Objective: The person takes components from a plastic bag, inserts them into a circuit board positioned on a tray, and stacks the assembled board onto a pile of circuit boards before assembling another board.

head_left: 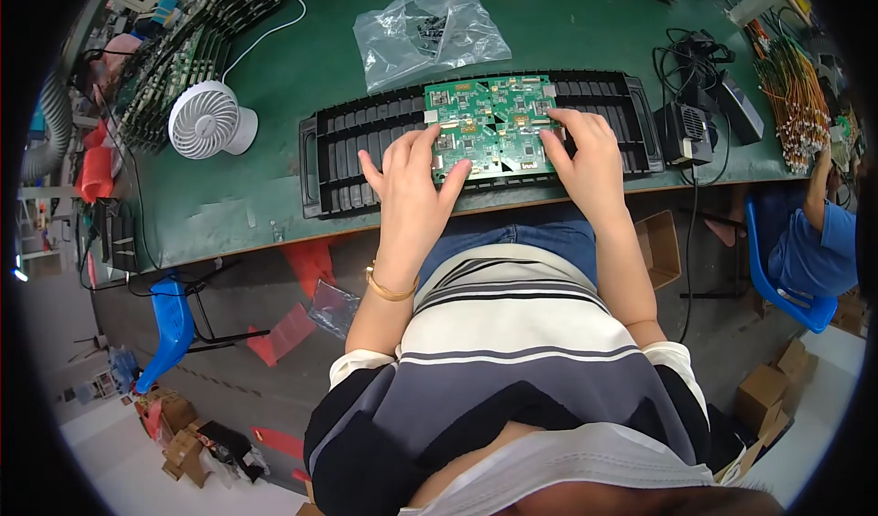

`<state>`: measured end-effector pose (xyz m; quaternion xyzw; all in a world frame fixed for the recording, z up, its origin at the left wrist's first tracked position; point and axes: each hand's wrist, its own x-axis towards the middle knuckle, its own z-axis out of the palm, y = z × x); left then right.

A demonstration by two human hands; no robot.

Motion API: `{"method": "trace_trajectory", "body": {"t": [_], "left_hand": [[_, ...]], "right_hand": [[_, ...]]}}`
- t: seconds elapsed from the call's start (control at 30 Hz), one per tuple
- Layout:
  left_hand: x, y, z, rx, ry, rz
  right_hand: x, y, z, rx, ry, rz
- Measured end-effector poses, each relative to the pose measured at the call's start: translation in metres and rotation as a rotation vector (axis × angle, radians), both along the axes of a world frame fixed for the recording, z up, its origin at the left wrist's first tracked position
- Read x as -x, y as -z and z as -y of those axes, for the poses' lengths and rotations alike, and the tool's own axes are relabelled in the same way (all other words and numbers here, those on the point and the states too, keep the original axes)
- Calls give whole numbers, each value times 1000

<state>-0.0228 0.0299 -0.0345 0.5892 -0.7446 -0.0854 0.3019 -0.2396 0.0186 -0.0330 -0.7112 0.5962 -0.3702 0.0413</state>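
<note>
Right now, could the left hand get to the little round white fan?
Probably yes. Between the left hand and the round white plastic fan I see only the low black plastic tray and green tabletop, though the hand would first have to leave the green circuit board.

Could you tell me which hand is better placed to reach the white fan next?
Probably the left hand, at the left of the circuit board and nearer the fan than the right hand.

No text, label, brand, number or sign is legible on any of the objects shown.
</note>
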Motion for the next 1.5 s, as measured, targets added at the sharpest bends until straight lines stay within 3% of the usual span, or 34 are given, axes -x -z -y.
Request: {"method": "trace_trajectory", "body": {"t": [0.33, 0.43, 0.5, 0.6, 0.77, 0.83, 1.0, 1.37, 1.5], "left_hand": [[-13, -32, 25, 130, 57, 196], [-24, -48, 78, 96, 136, 97], [-27, -52, 124, -142, 255, 271], [-24, -35, 175, -184, 299, 253], [-18, 4, 205, -151, 312, 202], [-15, 11, 207, -124, 303, 182], [-30, 7, 201, -149, 312, 147], [-39, -10, 191, -155, 310, 169], [-38, -19, 181, -133, 203, 41]], "right_hand": [[6, 1, 3, -41, -56, 80], [3, -6, 6, 20, -71, 50], [1, -13, 9, 76, -76, 26], [-12, -39, 25, 60, -146, -11], [-59, -53, 109, 14, -554, 42], [-76, -46, 153, -287, -525, -72], [-91, -12, 197, -417, -334, -375], [-93, -6, 191, -297, -304, -433], [-87, -14, 191, -257, -315, -268]]}}
